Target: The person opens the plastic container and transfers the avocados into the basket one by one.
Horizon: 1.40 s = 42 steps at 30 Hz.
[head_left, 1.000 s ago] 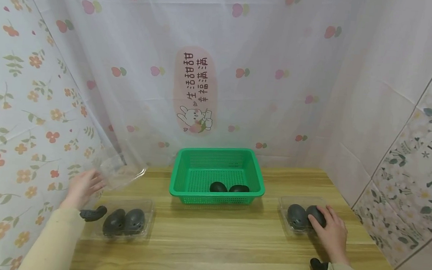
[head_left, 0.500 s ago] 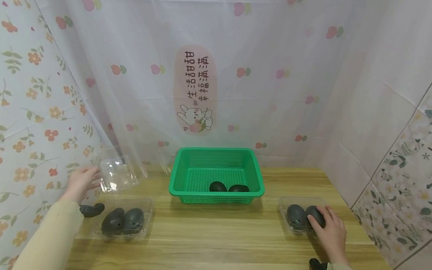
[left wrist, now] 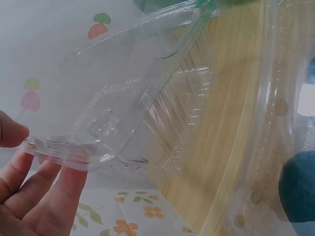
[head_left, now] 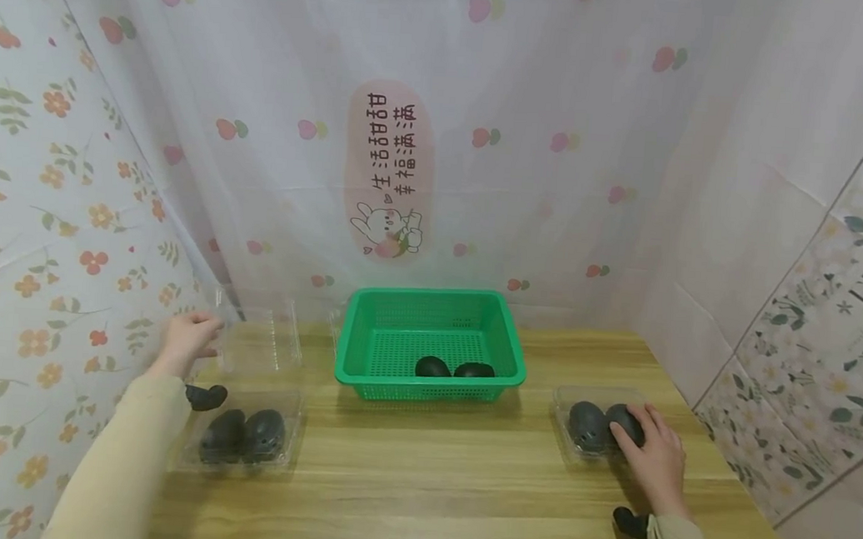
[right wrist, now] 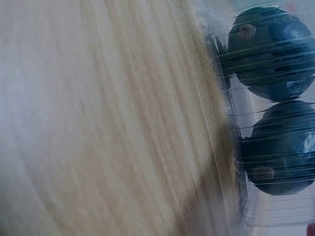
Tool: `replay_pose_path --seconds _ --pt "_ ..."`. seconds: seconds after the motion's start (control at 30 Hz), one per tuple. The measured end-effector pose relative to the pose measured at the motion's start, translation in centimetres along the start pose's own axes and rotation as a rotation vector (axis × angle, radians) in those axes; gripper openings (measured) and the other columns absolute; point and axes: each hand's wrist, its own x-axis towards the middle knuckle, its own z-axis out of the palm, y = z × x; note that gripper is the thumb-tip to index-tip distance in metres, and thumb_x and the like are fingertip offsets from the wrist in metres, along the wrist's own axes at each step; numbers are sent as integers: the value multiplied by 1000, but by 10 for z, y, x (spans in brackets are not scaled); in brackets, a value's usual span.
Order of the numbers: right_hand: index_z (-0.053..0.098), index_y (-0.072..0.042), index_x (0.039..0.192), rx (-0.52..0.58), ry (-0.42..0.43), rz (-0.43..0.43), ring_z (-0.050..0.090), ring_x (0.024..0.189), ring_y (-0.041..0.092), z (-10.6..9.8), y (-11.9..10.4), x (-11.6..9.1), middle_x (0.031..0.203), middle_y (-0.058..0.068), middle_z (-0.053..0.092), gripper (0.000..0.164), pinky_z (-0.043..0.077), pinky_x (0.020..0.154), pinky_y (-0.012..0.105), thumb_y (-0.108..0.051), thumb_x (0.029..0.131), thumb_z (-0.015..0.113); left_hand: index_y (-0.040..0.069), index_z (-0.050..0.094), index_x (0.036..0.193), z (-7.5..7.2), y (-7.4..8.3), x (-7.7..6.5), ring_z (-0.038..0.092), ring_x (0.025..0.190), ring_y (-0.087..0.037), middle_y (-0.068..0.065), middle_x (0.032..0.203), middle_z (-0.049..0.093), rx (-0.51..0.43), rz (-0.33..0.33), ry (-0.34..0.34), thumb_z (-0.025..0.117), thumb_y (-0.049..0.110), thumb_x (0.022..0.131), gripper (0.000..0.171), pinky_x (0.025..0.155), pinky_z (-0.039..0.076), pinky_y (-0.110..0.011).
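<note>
My left hand [head_left: 189,343] pinches the edge of a clear plastic clamshell container [left wrist: 133,118], thumb on one side and fingers on the other. It hangs tilted at the back left of the table. Below it stands a clear box [head_left: 291,448] with two dark avocados [head_left: 265,435] in it. At the right, my right hand [head_left: 654,460] grips an avocado [head_left: 622,423] with thumb and fingertips spread over it; this fruit sits in another clear box [head_left: 561,429] beside a second avocado [head_left: 587,427]. The right wrist view shows both avocados [right wrist: 275,54] through the ribbed wall, the hand outside that view.
A green plastic basket [head_left: 430,390] stands at the back middle of the wooden table [head_left: 431,487], two avocados [head_left: 474,370] inside it. Printed curtains [head_left: 490,73] hang behind and at both sides. A black device [head_left: 630,523] sits at the right wrist.
My left hand has moved slightly right and up, and the clear clamshell container in it has turned. My right hand keeps its place on the avocado.
</note>
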Motion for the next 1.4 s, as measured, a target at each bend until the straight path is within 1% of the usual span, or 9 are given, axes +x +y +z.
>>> replay_pose_path --seconds 0.13,0.23,0.27,0.37,0.57,0.8,1.03,1.2,1.4 --pt "53 0 132 4 1 -2 31 121 61 0 0 0 144 31 36 55 22 94 72 -37 93 64 -15 44 129 4 -1 11 63 101 -37 -34 133 44 15 5 -5 47 26 99 51 87 54 -41" --pt "53 0 132 5 -1 0 31 120 61 0 -1 0 143 31 36 55 22 93 72 -37 93 64 -14 41 133 5 -4 15 69 88 -32 -35 132 45 51 -14 -21 48 30 99 56 98 43 -57" --pt "53 0 132 4 -2 1 31 120 61 0 -1 -1 143 31 36 55 22 93 72 -37 93 64 -14 40 134 5 -4 16 70 85 -30 -35 132 45 66 -18 -27 48 31 99 57 99 38 -63" --pt "53 0 132 3 1 5 31 120 61 0 -2 -1 143 31 37 55 23 92 72 -37 92 64 -13 42 134 9 -4 18 70 81 -30 -35 133 45 108 -21 -20 47 33 99 58 98 36 -66" --pt "54 -1 131 -3 10 10 31 120 61 0 -2 -1 143 31 36 54 22 93 71 -37 92 64 -11 49 128 17 -4 23 68 71 -22 -35 129 48 174 -18 12 49 30 98 52 92 43 -62" --pt "55 0 130 -6 29 -8 33 119 61 1 -4 -3 142 32 38 53 23 93 71 -35 91 66 -14 48 126 22 -10 22 68 74 -26 -38 129 46 196 -31 -1 48 26 98 48 92 43 -64" --pt "55 0 130 -12 38 -6 33 118 61 0 -4 -2 141 31 39 53 24 92 71 -35 92 66 -16 46 126 28 -16 18 66 88 -39 -40 128 45 277 -42 -38 44 18 95 46 94 40 -67" --pt "55 -1 131 -10 38 -2 33 119 60 0 -3 -2 141 31 39 53 24 92 71 -35 91 66 -16 44 128 31 -19 17 64 93 -42 -38 123 51 316 -13 -31 43 18 97 46 94 40 -63" --pt "55 -1 130 -4 45 -4 33 118 60 0 -5 -2 141 31 39 52 24 92 71 -35 92 66 -18 37 133 33 -24 20 47 113 -52 -39 129 43 313 -33 -37 42 10 95 48 93 44 -60"
